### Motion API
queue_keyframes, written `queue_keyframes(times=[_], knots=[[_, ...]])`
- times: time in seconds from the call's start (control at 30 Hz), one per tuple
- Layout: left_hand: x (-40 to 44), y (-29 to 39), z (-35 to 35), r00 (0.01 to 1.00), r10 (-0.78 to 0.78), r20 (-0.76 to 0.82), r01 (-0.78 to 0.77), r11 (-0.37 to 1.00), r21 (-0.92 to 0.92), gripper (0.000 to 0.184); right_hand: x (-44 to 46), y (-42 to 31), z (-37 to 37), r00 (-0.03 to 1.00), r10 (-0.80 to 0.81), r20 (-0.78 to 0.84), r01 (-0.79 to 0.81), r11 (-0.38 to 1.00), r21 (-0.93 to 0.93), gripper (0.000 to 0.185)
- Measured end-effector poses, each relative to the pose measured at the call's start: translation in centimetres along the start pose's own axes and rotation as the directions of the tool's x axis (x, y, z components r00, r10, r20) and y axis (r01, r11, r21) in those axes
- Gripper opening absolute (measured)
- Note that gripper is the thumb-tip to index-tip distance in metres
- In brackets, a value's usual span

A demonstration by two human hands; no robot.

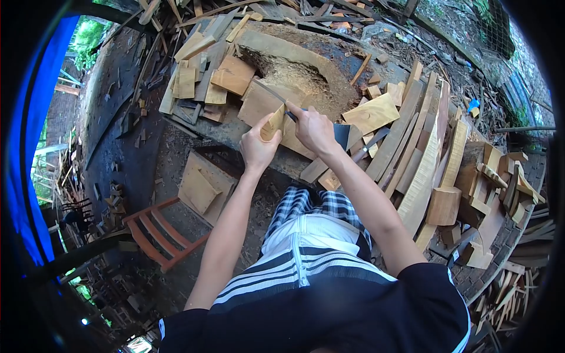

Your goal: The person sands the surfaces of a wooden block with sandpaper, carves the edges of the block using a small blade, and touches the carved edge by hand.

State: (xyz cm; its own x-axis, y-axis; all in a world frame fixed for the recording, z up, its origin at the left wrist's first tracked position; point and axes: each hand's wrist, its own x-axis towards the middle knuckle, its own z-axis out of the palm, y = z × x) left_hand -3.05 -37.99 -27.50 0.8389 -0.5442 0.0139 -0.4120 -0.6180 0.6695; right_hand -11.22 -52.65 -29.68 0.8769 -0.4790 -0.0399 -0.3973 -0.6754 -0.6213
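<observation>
- A small, pale wooden piece [272, 125] with a rounded outline is being gripped by the left hand [258, 145], thumb and fingers being wrapped about it, above the flat wooden board [253, 108].
- A thin, straight, dark tool [269, 90] is being gripped by the right hand [313, 129], also above the board; it is being held close by the wooden piece, but whether the two are touching cannot be told.
- Beyond the board, loose, crumbly, yellow-brown sawdust [297, 80] is being seen.
- To the board's left, flat, square-cut blocks [233, 75] are being seen in an uneven heap.
- To the board's right, a smooth, yellowish, four-sided offcut [372, 113] is being seen, and farther right, long, narrow planks [406, 132] are lying side by side.
- Nearer than the board and to its left, a reddish-brown wooden chair [154, 238] with curved slats is being shown.
</observation>
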Motion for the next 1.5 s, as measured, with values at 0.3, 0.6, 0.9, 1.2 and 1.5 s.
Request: queue_keyframes(times=[0.3, 0.6, 0.9, 1.2, 1.5], knots=[[-0.8, 0.0, 0.0, 0.996, 0.09, -0.029, -0.09, 0.996, 0.006, 0.043, -0.8, 0.0, -0.4, 1.0, 0.027, 0.012, -0.027, 1.0, -0.003, 0.056], [-0.9, 0.0, -0.1, 0.999, 0.029, -0.029, -0.03, 0.999, -0.019, 0.044, -2.0, -0.6, -0.8, 0.999, 0.014, 0.047, -0.014, 1.0, -0.011, 0.055], [-1.4, -0.4, 0.3, 0.998, 0.063, -0.029, -0.064, 0.998, -0.025, 0.043, -2.2, -1.4, -1.6, 0.991, 0.074, 0.111, -0.072, 0.997, -0.028, 0.06], [-1.3, -0.8, 0.1, 0.999, 0.018, -0.028, -0.019, 0.999, -0.039, 0.044, -2.8, -1.4, -1.5, 0.992, 0.052, 0.113, -0.038, 0.991, -0.128, 0.055], [-0.6, -2.3, -0.1, 0.998, 0.029, -0.061, -0.036, 0.993, -0.11, 0.044, -3.9, 3.0, 1.0, 0.975, 0.212, -0.067, -0.212, 0.977, 0.001, 0.052]])
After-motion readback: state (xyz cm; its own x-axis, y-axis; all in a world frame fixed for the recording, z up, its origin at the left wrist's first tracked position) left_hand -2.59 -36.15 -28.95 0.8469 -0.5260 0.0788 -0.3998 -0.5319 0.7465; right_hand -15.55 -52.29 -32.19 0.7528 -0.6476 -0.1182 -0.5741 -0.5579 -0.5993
